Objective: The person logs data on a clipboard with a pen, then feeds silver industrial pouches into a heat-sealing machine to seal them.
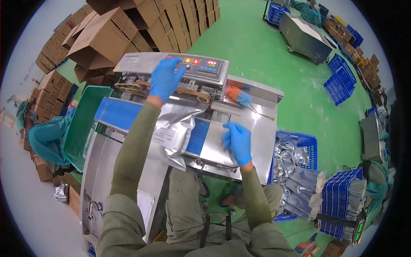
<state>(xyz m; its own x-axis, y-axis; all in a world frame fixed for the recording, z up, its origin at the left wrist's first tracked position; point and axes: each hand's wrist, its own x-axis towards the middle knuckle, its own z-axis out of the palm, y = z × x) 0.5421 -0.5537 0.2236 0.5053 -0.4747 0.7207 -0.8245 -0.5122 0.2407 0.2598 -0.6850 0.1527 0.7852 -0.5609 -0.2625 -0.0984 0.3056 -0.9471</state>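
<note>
A metal machine [141, 64] with a brown band and a blue conveyor belt [117, 112] fills the middle of the frame. At the upper right, a wheeled metal bin [310, 45] holds something white. At the left, a green tub [92, 103] stands beside the machine; its contents cannot be told. At the lower right, a blue basket [311, 144] is heaped with crumpled silver pouches [295, 156].

One silver pouch [183, 122] lies across the belt at frame centre, its upper edge near the band and its lower end hanging past the belt's near side. The step in hand looks like feeding its edge along the band; the next move seems to call for a straight upper edge and a supported lower end.

The person's hands are well apart. The left hand [167, 78] is over the machine front beside lit switches [191, 61], fingers stretched, nothing seen in its grasp. The right hand [238, 142] is curled over a metal surface [261, 115]; whether it grips anything cannot be told.
</note>
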